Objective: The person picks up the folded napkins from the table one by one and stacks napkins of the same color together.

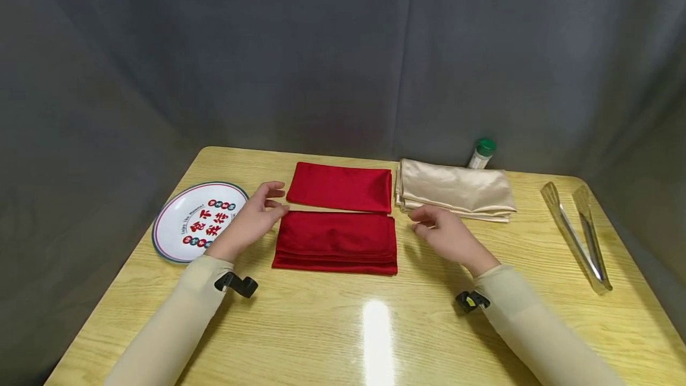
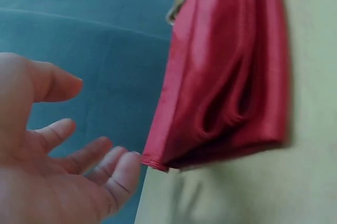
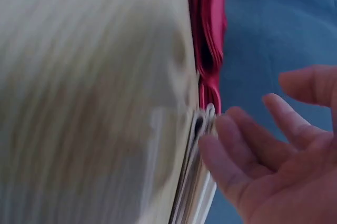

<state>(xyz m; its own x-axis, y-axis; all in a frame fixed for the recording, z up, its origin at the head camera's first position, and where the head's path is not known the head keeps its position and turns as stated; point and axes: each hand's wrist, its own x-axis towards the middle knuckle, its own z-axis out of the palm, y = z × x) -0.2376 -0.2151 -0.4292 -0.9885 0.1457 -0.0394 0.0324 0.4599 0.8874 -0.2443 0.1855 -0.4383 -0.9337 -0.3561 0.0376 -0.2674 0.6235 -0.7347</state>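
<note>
Two folded red satin cloths lie one behind the other mid-table: the far red cloth (image 1: 340, 187) and the near red cloth (image 1: 336, 240). My left hand (image 1: 257, 216) is held just left of them with fingers apart, holding nothing. The left wrist view shows layered folds of red cloth (image 2: 226, 71) beside the spread fingers (image 2: 124, 179). To the right of the near cloth, my right hand (image 1: 447, 234) hovers with loosely bent fingers and grips nothing. Just behind it lies a folded beige satin cloth (image 1: 455, 186); the right wrist view shows its stacked edge (image 3: 197, 176) close to the fingertips.
A white plate (image 1: 177, 216) with printed red characters sits at the left, partly behind the left forearm. Metal tongs (image 1: 576, 240) lie at the right edge. A green-capped bottle (image 1: 482, 153) is behind the beige cloth. Grey curtains (image 1: 343, 58) surround the wooden table (image 1: 321, 326).
</note>
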